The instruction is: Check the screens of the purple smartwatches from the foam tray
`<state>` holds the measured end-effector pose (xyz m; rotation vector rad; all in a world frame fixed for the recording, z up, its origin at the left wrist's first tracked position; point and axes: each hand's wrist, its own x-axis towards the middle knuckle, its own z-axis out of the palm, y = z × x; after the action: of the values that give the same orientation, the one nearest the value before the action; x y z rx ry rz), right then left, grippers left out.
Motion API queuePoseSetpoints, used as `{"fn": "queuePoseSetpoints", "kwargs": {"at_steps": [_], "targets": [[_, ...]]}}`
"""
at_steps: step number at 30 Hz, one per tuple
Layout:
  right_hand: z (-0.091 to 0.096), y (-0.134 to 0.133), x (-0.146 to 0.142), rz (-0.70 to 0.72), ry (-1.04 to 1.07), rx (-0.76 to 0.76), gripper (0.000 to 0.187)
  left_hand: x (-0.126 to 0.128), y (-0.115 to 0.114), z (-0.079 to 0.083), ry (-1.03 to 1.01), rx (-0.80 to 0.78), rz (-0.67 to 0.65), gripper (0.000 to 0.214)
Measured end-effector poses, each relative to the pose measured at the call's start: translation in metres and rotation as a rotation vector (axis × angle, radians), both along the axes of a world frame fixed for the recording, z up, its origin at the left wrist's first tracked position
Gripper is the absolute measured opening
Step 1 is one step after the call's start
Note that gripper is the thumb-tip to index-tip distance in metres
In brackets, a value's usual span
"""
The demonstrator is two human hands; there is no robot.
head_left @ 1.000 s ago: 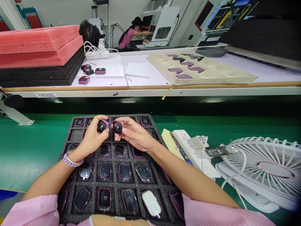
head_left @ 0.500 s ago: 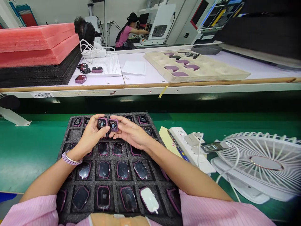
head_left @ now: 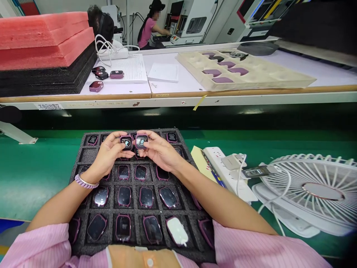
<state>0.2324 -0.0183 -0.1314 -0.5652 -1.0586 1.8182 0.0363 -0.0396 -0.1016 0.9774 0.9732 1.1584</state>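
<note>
As two hands point(head_left: 134, 150) hold, two watches point(head_left: 134, 142)

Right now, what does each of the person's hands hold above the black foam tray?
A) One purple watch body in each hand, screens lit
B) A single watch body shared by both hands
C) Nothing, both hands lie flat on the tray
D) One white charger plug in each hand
A: the left hand pinches one purple watch body and the right hand another watch body, side by side with lit screens, above the foam tray.
</note>
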Motion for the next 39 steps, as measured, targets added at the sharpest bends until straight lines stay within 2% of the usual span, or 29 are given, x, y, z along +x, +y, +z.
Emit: {"fn": "queuePoseSetpoints", "kwargs": {"at_steps": [10,18,39], "targets": [[-0.0029,-0.0013,-0.0009,-0.050,-0.103,0.100,0.047,-0.0016,-0.0010,-0.0016,0.056,0.031,-0.034,0.044],[-0.0049,0.0003,-0.0009,-0.065,-0.118,0.105,0.043,-0.0021,-0.0009,-0.0035,0.079,0.037,-0.054,0.043],[-0.0003,-0.0032,-0.0016,-0.066,-0.159,0.193,0.045,-0.0017,-0.0003,-0.0041,0.058,0.035,-0.053,0.044]]}}
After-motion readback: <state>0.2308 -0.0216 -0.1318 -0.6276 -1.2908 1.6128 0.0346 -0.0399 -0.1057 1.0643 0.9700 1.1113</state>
